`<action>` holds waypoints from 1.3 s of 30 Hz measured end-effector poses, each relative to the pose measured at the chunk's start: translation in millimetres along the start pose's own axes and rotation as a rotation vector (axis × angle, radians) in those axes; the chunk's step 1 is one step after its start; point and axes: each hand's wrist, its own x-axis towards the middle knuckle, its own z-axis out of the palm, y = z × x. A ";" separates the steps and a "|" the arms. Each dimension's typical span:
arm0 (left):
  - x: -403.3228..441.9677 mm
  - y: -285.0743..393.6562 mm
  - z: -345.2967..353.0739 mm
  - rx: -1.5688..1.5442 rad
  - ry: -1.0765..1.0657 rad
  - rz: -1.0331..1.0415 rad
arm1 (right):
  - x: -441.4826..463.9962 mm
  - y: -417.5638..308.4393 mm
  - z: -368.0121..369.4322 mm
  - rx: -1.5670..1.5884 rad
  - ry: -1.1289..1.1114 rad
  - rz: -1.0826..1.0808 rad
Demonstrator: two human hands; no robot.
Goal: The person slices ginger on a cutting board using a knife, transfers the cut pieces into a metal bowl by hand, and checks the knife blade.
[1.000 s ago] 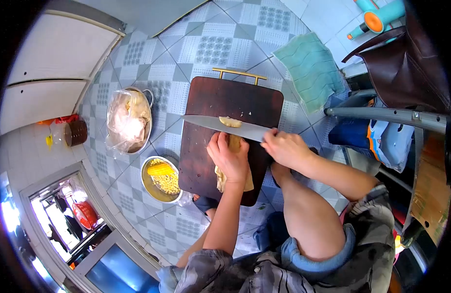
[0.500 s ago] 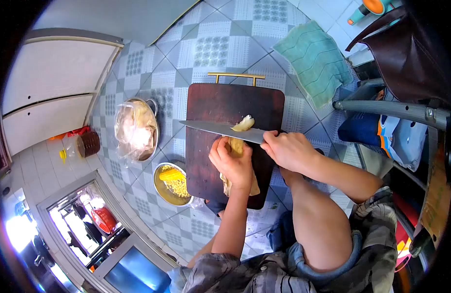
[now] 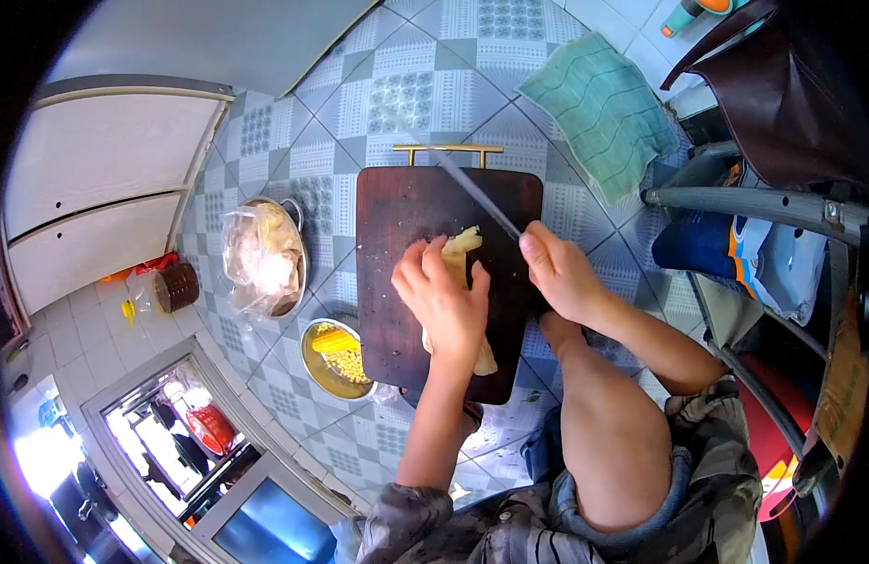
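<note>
A dark wooden cutting board (image 3: 397,211) with a gold handle lies on the tiled floor. On it rests a long pale tan food piece (image 3: 486,360), partly covered by my left hand (image 3: 444,296), whose fingers are bent around it. A pale cut piece (image 3: 465,241) sits at its upper end, by my fingertips. My right hand (image 3: 559,273) is closed on the handle of a long knife (image 3: 481,199). The blade is raised over the board, angled up and to the left, slightly blurred.
Left of the board are a metal bowl (image 3: 333,383) with corn kernels and a cob, and a metal pan (image 3: 301,273) holding plastic-wrapped pale food. A green cloth (image 3: 599,113) lies at the upper right. A metal rack (image 3: 754,200) with bags stands at the right.
The knife has lifted off the food and swung from nearly level to a steep angle. The cut piece now sits against the food's upper end. My left fingers have spread a little.
</note>
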 end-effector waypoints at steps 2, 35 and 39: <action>7.6 1.2 6.2 0.062 -0.018 0.004 | 1.0 3.2 -1.3 0.061 -0.002 0.090; 47.4 -172.2 -72.3 -1.075 0.225 -0.765 | -5.2 10.9 13.4 -0.137 -0.066 0.046; 86.0 -268.3 -81.9 -0.704 0.475 -0.707 | -4.0 19.0 12.4 -0.049 -0.068 0.144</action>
